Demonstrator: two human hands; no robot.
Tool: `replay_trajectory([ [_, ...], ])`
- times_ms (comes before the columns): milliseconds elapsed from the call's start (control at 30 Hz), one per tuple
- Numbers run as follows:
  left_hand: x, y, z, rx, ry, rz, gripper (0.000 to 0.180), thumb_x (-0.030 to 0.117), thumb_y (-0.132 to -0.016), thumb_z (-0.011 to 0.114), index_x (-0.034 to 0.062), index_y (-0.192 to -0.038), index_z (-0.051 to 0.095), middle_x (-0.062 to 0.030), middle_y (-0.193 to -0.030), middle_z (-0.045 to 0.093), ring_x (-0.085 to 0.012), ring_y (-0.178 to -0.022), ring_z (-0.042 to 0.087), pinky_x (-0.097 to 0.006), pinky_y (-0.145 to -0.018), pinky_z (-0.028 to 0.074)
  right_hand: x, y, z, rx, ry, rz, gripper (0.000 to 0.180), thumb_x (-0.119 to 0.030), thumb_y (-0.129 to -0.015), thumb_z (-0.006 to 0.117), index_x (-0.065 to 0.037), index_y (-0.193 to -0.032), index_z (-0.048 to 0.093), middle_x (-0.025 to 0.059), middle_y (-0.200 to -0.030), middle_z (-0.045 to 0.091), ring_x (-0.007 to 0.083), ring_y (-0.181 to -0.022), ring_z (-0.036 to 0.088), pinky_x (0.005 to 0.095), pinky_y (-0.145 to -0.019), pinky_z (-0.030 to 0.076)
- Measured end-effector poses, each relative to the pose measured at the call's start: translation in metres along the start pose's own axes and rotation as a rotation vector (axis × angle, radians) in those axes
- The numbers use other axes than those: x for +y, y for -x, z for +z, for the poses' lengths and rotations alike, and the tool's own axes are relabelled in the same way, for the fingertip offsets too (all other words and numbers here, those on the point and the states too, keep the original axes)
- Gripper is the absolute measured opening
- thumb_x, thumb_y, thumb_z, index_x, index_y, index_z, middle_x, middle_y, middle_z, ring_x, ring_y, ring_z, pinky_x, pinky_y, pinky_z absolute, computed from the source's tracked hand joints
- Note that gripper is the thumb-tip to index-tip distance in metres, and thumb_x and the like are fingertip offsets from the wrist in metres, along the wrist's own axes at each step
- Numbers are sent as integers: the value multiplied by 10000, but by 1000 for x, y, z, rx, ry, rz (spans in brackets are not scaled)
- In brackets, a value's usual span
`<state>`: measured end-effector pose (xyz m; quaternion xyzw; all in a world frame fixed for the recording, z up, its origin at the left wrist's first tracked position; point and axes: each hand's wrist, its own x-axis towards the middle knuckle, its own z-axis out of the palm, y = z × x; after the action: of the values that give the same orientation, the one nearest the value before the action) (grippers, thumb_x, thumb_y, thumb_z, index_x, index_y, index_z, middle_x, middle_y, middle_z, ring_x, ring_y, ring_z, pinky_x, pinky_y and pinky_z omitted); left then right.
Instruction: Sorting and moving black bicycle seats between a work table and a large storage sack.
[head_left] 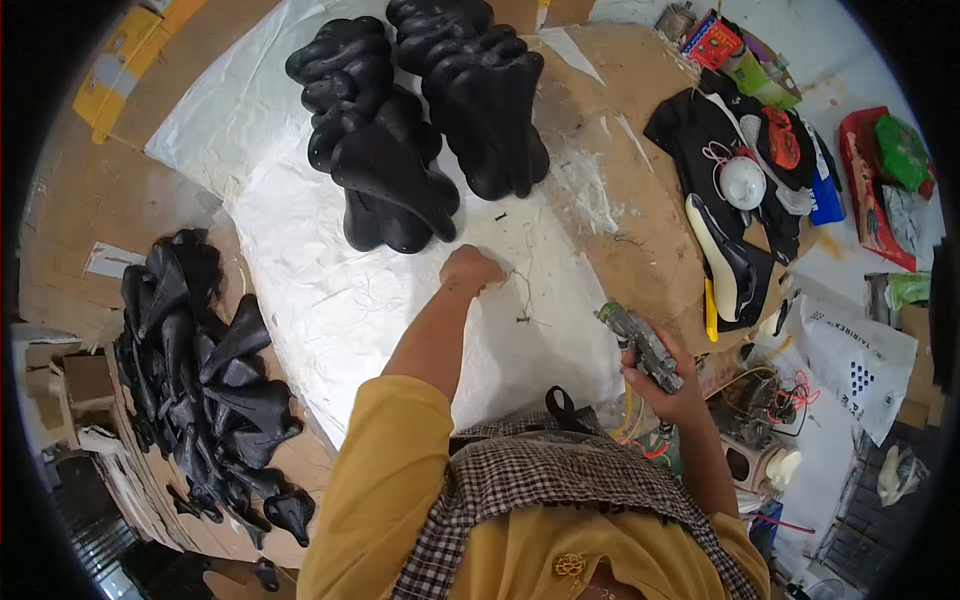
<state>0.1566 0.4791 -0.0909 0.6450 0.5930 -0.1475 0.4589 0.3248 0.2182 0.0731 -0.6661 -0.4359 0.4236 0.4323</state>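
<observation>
My left hand (pixel 472 270) reaches forward over a white sheet (pixel 330 300), fingers closed; whatever they may hold is too small to make out. A thin, pale strand (pixel 524 290) lies just right of its fingertips. My right hand (pixel 672 385) is wrapped round a grey metal hand tool (pixel 645 345), worn and stained, its exact kind unclear. Beyond the left hand stand two stacks of glossy black saddle-shaped pieces, the left stack (pixel 375 150) nearer to it than the right stack (pixel 480 110). A small dark bit (pixel 500 216) lies between the hand and the stacks.
At left lies a loose heap of black saddle-shaped pieces (pixel 210 390) on brown cardboard (pixel 70 260). To the right are a black-and-cream saddle (pixel 725 260), a white round object (pixel 742 183) and dark cloth. Tangled wires (pixel 795 395) and a white bag (pixel 860 360) sit beyond my right arm.
</observation>
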Motion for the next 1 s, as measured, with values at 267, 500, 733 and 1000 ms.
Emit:
replay_trajectory([
  [267, -48, 13, 23, 12, 494, 154, 220, 228, -710, 665, 39, -813, 619, -67, -736, 633, -163, -608, 615, -277, -561, 484, -8, 5, -15, -43, -100, -64, 549, -33, -755, 647, 25, -1250, 419, 27, -903, 564, 82, -821, 528, 232, -744, 442],
  [500, -187, 81, -23, 512, 1288, 54, 256, 149, -789, 613, 61, -1024, 557, -55, -840, 622, -190, -631, 605, -268, -563, 464, -33, 25, -28, -199, -156, -74, 562, -44, -755, 657, 25, -1256, 412, 33, -910, 566, 84, -839, 528, 234, -748, 440],
  [733, -192, 92, -111, 719, 1316, 173, 253, 127, -781, 614, 55, -1017, 559, -58, -869, 610, -190, -689, 593, -248, -589, 467, -98, 25, -16, -135, -220, -197, 555, -33, -754, 644, 30, -1253, 409, 56, -880, 578, 103, -811, 545, 250, -732, 449],
  [1000, -80, 36, -177, 700, 1055, 523, 493, 98, -741, 604, 68, -1213, 464, -27, -1004, 565, -134, -878, 493, -315, -730, 382, -60, 34, -34, -18, 51, -164, 519, -71, -737, 675, 12, -1206, 468, 44, -868, 586, 88, -774, 542, 233, -680, 448],
])
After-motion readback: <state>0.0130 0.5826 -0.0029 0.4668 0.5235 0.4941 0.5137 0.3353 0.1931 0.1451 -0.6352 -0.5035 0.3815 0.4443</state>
